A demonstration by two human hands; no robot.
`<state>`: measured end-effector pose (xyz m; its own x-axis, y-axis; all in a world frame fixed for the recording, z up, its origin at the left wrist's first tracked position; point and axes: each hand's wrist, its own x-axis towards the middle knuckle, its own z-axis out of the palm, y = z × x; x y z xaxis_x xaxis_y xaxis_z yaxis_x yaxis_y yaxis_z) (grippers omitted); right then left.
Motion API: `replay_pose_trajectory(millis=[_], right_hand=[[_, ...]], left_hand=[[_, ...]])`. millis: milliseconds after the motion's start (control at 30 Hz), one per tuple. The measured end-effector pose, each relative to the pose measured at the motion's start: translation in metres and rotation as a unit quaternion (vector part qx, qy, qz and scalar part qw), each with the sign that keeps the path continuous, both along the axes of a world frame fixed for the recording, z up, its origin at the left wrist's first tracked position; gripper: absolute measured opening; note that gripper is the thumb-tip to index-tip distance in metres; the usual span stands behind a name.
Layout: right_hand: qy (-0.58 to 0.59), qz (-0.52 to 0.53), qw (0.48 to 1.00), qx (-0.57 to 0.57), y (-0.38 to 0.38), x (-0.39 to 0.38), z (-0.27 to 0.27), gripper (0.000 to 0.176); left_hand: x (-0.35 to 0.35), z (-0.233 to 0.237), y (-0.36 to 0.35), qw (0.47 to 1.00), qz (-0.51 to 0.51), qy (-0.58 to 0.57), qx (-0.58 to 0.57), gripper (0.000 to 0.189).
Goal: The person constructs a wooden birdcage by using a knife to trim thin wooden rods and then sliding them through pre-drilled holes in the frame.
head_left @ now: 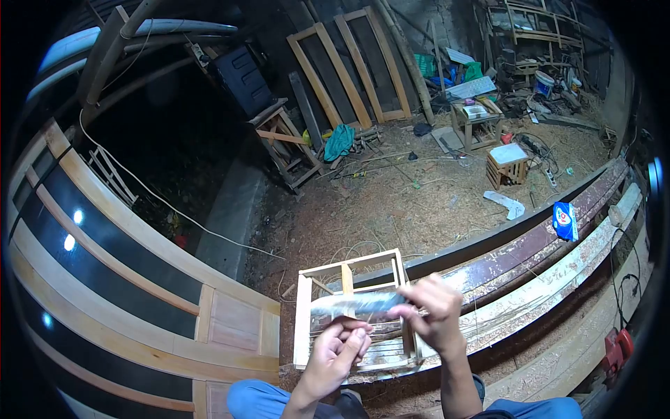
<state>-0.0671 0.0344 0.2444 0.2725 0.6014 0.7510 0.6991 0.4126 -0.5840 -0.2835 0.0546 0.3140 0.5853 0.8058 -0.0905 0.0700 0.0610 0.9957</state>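
Note:
My right hand [434,307] is closed around the end of a broad-bladed knife [356,304], smeared by motion, its pale blade pointing left. Just below the blade, my left hand [338,353] is closed in a pinch on a thin wooden stick [370,318], which is only partly visible. Beneath both hands stands a small slatted wooden frame [304,321] of pale wood, partly covered by the hands and the knife.
A large panelled wooden frame [174,342] lies at left. Long boards [516,307] run along the right, with a blue packet [564,221] and a red tool [617,351] on them. Wood shavings cover the floor [391,195]; a slatted stool [507,166] stands farther back.

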Motion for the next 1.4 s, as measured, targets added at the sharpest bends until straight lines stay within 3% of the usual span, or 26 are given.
replay_pose_trajectory(millis=[100,200,267,400,667,833,900,1033,1133,1400], right_hand=[[0.045,-0.075,0.996,-0.028,-0.003,0.021,-0.007,0.034],[0.106,0.024,0.994,0.009,-0.003,0.014,-0.010,0.034],[0.065,0.087,0.993,-0.036,-0.008,0.002,-0.001,0.034],[0.016,0.140,0.989,-0.042,-0.006,-0.016,0.007,0.032],[-0.033,0.091,0.995,0.007,-0.006,-0.004,0.006,0.038],[0.032,-0.047,0.998,0.012,-0.003,0.024,-0.007,0.031],[0.049,-0.031,0.998,0.019,-0.008,0.029,-0.007,0.031],[0.033,0.101,0.994,-0.004,-0.012,0.012,-0.001,0.033],[0.036,0.143,0.989,-0.013,-0.008,-0.010,0.000,0.030],[-0.010,0.033,0.999,0.004,-0.009,0.010,-0.005,0.037]], left_hand=[[-0.003,0.000,0.001,1.000,-0.008,0.020,0.019,0.019],[-0.003,-0.001,0.005,0.998,0.035,-0.038,-0.037,0.016],[0.002,-0.003,0.002,0.992,0.091,-0.005,-0.082,0.016],[0.001,-0.007,-0.004,0.998,0.038,-0.003,-0.047,0.020],[-0.004,-0.008,0.000,0.998,-0.006,-0.034,-0.058,0.019],[0.000,-0.006,-0.003,0.997,-0.019,-0.036,-0.065,0.022],[-0.001,-0.004,-0.001,0.995,-0.015,-0.039,-0.090,0.025],[-0.001,-0.013,0.002,0.990,0.021,-0.024,-0.139,0.023],[0.010,-0.005,-0.005,0.994,0.004,-0.040,-0.101,0.013],[0.000,-0.009,-0.002,0.987,-0.058,-0.064,-0.138,0.016]])
